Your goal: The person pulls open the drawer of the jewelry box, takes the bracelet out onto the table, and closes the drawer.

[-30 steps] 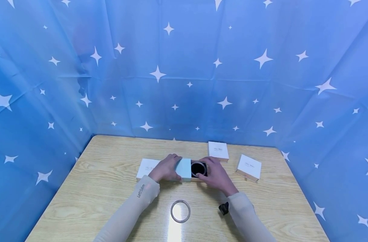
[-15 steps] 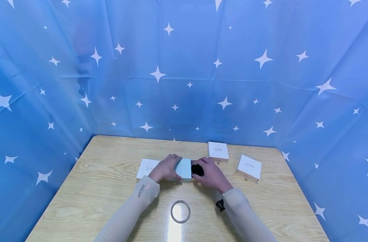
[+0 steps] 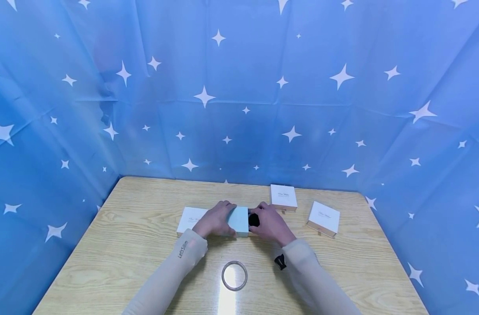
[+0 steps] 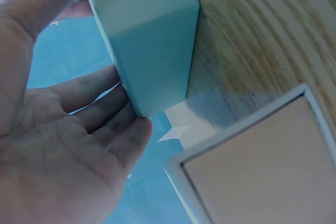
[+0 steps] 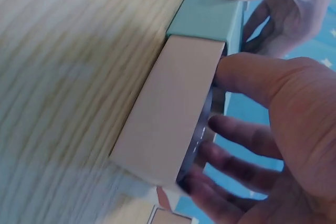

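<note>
Head view: left hand (image 3: 217, 218) and right hand (image 3: 271, 224) at a mint-green slipcase (image 3: 240, 220)

A blue curtain (image 3: 239, 87) with white four-pointed stars hangs beyond the fingers of both hands and off to either side. Beneath the fingers lies a wood-grain surface (image 3: 145, 253). Pale sleeves cover both forearms; the left sleeve (image 3: 172, 271) carries dark lettering.

The left fingers grasp the mint-green slipcase, the thumb on its near side and the other fingers against its far side. The slipcase rests on the surface, with its open end toward the right fingers.

Three white boxes lie about: one box (image 3: 192, 218) just left of the left fingers, a second box (image 3: 284, 195) beyond the right fingers and slightly to their right, and a third box (image 3: 323, 217) farther right of them, turned at an angle. Their script is too small to read.

A pale pink drawer (image 5: 168, 108) juts from the slipcase under the right fingers. Those fingers are bent, their tips at its open top over a black interior (image 3: 254, 220); I cannot tell what, if anything, they grasp there.

A grey ring (image 3: 223, 276) lies flat on the wearer's side of the fingers, between the two forearms. A small black object (image 3: 280, 261) sits at the right wrist, behind the right fingers.
</note>
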Available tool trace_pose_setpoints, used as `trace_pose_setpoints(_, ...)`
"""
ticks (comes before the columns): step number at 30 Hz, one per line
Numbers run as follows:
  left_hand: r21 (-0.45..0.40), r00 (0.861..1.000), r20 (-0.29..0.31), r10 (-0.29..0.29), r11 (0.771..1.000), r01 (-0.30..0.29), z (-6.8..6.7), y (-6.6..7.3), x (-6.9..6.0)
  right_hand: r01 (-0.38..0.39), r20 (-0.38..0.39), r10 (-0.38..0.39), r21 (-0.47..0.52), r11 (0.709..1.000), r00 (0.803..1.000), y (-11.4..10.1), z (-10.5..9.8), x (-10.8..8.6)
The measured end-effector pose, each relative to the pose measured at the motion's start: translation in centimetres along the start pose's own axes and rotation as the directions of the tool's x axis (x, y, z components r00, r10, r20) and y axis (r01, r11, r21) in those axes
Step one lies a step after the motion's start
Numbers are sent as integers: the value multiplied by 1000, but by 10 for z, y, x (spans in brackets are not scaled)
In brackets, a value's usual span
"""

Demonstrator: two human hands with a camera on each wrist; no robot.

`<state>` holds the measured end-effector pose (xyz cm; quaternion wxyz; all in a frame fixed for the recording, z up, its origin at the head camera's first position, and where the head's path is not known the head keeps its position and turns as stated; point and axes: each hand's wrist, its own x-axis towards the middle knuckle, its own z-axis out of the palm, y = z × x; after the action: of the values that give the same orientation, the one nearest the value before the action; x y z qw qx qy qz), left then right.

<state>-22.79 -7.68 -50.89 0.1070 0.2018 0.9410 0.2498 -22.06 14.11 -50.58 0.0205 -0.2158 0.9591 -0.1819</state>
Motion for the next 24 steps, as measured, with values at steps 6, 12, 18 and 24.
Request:
trace_pose_setpoints(6, -4, 1000, 1, -1, 1000, 1, 0, -1, 0, -22, 26, 22, -37, 999, 999, -5, -2, 3)
trace_pose_setpoints(12, -5, 1000, 4, 0, 1000, 0, 0, -1, 0, -5, 19, 7, -61, 998, 1000, -6, -3, 4)
trace_pose_setpoints(18, -2, 1000, 3, 2, 1000, -2, 0, -1, 0, 15, -2, -15, -46, 999, 1000, -3, -2, 5)
trace_pose_setpoints(24, -10, 1000, 2, -1, 1000, 1, 0, -1, 0, 13, -22, -14, -25, 1000, 1000, -1, 0, 6)
